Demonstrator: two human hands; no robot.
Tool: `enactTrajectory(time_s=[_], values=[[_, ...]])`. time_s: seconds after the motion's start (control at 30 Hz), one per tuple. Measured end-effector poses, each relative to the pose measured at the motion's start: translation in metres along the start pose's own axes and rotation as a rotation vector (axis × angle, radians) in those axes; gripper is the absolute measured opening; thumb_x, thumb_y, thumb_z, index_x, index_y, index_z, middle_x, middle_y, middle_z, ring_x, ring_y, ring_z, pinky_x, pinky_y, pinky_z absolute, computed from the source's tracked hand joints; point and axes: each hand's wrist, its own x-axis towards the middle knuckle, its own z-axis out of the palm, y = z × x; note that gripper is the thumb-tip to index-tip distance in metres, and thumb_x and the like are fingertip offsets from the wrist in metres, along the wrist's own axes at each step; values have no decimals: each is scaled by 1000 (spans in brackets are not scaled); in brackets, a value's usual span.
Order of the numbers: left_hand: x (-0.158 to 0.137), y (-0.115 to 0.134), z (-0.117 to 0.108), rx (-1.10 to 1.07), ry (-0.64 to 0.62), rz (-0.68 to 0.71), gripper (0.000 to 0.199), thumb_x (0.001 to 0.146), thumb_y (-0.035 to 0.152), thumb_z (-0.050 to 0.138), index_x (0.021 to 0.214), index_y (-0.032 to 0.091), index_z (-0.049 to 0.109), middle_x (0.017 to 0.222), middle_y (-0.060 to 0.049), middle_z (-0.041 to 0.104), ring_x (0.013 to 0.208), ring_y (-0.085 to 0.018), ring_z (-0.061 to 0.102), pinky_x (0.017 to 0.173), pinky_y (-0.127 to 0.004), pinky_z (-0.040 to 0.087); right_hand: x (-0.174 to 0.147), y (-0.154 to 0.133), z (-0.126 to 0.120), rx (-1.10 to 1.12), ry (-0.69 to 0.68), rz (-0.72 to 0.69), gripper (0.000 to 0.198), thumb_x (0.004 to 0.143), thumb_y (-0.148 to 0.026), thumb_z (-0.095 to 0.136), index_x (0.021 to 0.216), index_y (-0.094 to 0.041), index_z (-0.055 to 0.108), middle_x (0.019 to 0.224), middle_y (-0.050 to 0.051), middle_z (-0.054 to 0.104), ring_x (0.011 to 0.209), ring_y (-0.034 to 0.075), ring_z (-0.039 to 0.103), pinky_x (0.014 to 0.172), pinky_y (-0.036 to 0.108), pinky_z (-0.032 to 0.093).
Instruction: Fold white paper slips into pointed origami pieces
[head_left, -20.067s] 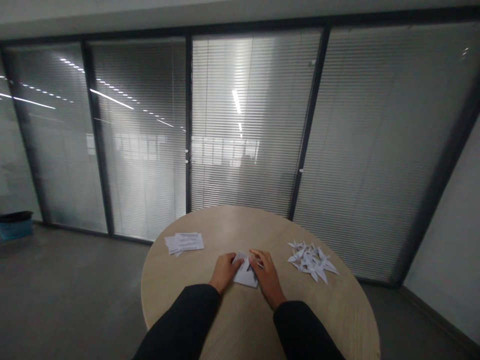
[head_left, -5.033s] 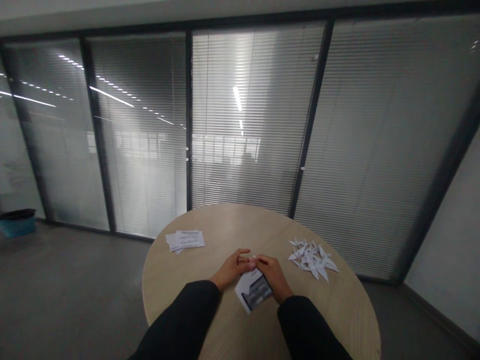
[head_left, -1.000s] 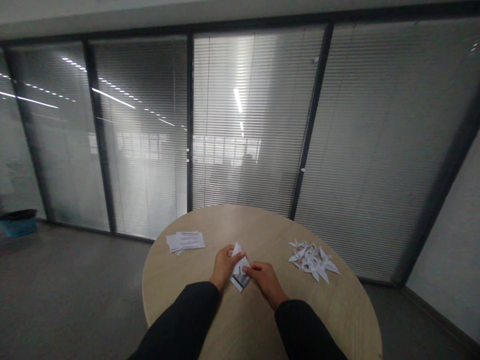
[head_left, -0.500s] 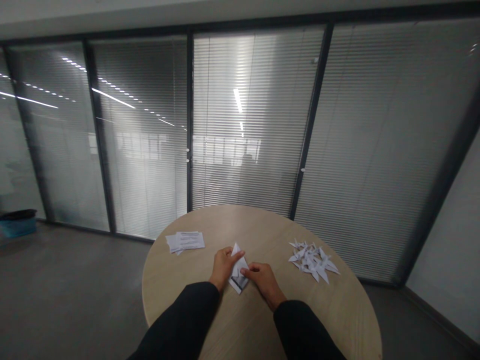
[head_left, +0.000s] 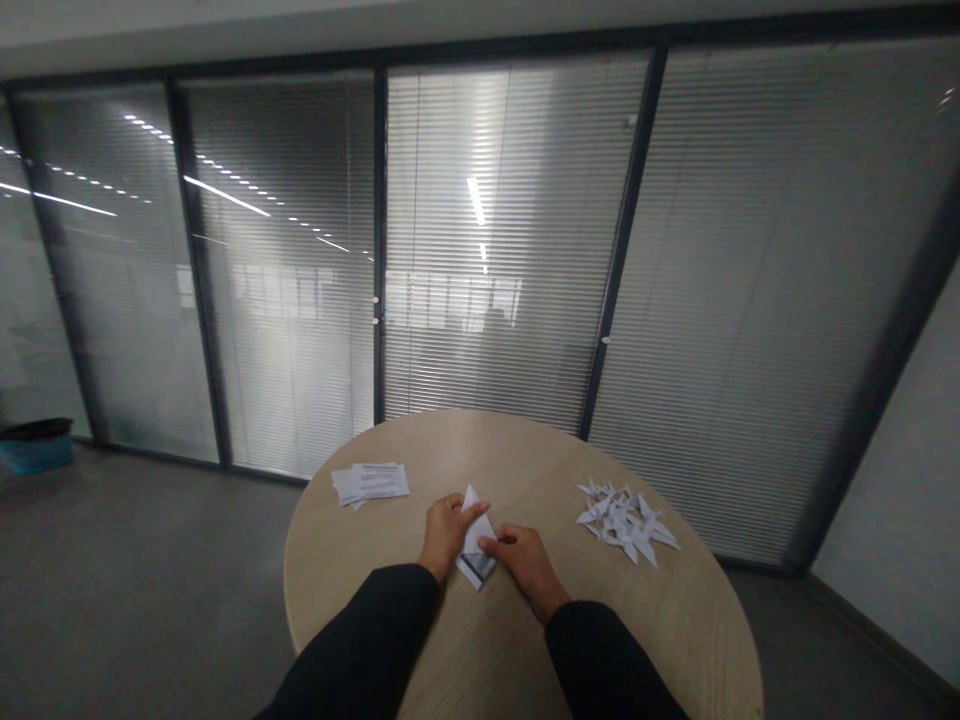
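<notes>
Between my two hands lies a partly folded sheet of white paper (head_left: 475,570), pointed at its far end and with a dark printed band near its close end. My left hand (head_left: 446,532) grips the paper's upper left side, thumb across the top. At the paper's right edge, my right hand (head_left: 527,562) pinches it between thumb and fingers. Off to the right rests a pile of folded white paper pieces (head_left: 626,522) with sharp points. Flat printed paper sheets (head_left: 379,481) lie overlapping on the left.
The round light-wood table (head_left: 510,440) holds all the paper. Behind it stands a glass partition with blinds (head_left: 495,230) and dark frames. A blue bin (head_left: 36,448) sits on the grey floor at far left.
A flap at the paper's lower part has shifted and now lies flatter, its near edge straighter. Both hands stay in almost the same place.
</notes>
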Motion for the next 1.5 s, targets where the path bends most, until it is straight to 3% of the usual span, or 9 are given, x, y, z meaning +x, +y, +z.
enactTrajectory(time_s=[0.23,0.47,0.77,1.17,1.5], values=[[0,1,0,-38,-20,-10,38,57,48,70,50,15,52,47,5,43,46,-8,38,45,-21,26,-2,-2,0,-2,-8,-3,30,59,-44,70,56,-15,60,56,0,62,59,17,57,58,25,40],[0,-2,3,-83,-88,6,33,58,43,71,54,14,57,49,3,49,47,-10,43,45,-21,29,-5,-6,5,65,-90,-1,38,61,-49,69,72,-12,68,68,3,67,66,20,61,61,27,43],[-4,2,5,-320,-197,-92,34,60,43,73,67,11,65,65,-6,67,54,-15,58,52,-24,42,-3,2,5,37,-93,6,36,60,-44,69,74,-11,70,67,4,68,63,21,61,58,27,43],[-7,9,3,-470,-162,-133,40,63,48,73,72,10,66,72,-10,70,63,-17,63,54,-22,44,-2,6,3,6,-90,-6,37,62,-43,70,77,-9,71,66,5,67,59,18,59,55,26,41],[-6,6,1,-390,-120,-141,40,62,49,73,66,10,65,64,-9,68,52,-14,59,49,-23,43,-7,-2,3,-1,-141,-1,39,62,-46,70,76,-10,72,66,4,67,60,18,59,56,25,41]])
